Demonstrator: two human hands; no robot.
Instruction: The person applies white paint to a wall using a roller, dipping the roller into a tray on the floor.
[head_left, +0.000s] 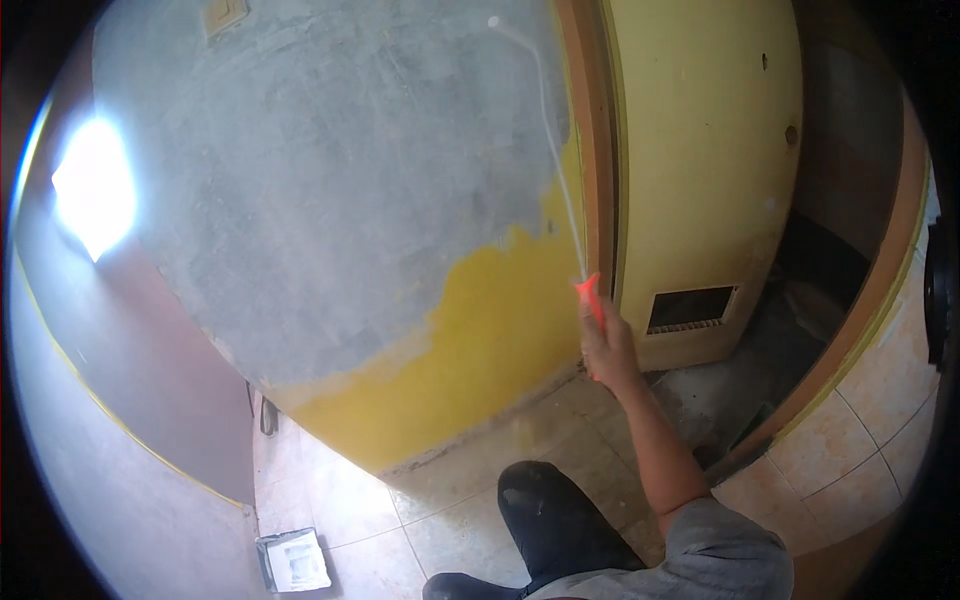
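Observation:
My right hand (609, 346) grips the orange-red handle of a small paint roller (559, 161), held up with the arm stretched forward. Its thin metal rod runs up along the wall and bends left near the top, ending in a small whitish head whose details are blurred. The head is over the grey upper part of the wall (337, 187), by the brown door frame (592, 112). Lower down, the wall is yellow (480, 360), with a ragged border between the two colours. My left hand is out of view.
A paint tray (300, 561) with whitish contents sits on the tiled floor (442, 525) at lower left. To the right stands a yellow door (697, 187) with a vent opening (690, 309) beside a dark doorway (825, 247). A bright light (96, 187) glares at left.

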